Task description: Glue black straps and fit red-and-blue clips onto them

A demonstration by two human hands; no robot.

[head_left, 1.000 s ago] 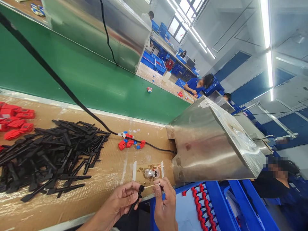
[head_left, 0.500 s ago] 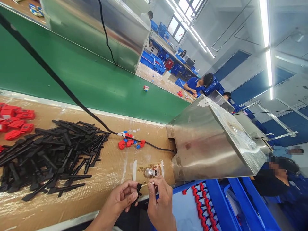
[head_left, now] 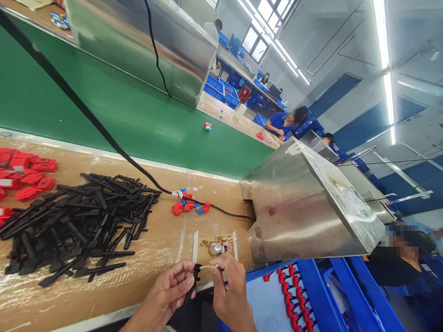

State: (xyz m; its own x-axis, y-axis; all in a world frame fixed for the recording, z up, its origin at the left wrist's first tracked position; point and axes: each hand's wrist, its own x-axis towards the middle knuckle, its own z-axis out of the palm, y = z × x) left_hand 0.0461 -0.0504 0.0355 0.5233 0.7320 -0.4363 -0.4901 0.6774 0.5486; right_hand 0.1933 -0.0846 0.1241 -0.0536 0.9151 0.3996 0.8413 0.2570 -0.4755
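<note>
My left hand is closed around a black plastic part with a long thin stem, held tilted over the near table edge. Between thumb and fingers of my right hand is a thin wooden stick, apparently a cotton swab with a white end near the fingertips. The stick's other end meets the top of the black part. Just beyond my hands, a small clear cup stands beside a second cup, partly hidden, with more sticks by it. A heap of similar black parts lies to the left.
Red plastic pieces are piled at far left. Small red and blue pieces lie by a black cable. A metal hood stands right, above a blue tray with rows of assembled pieces. A green conveyor belt runs behind; co-workers sit beyond.
The black part is turned in my left hand, so its stem now shows pointing down. The stick stays against its top. A small piece on the green belt has shifted slightly left.
</note>
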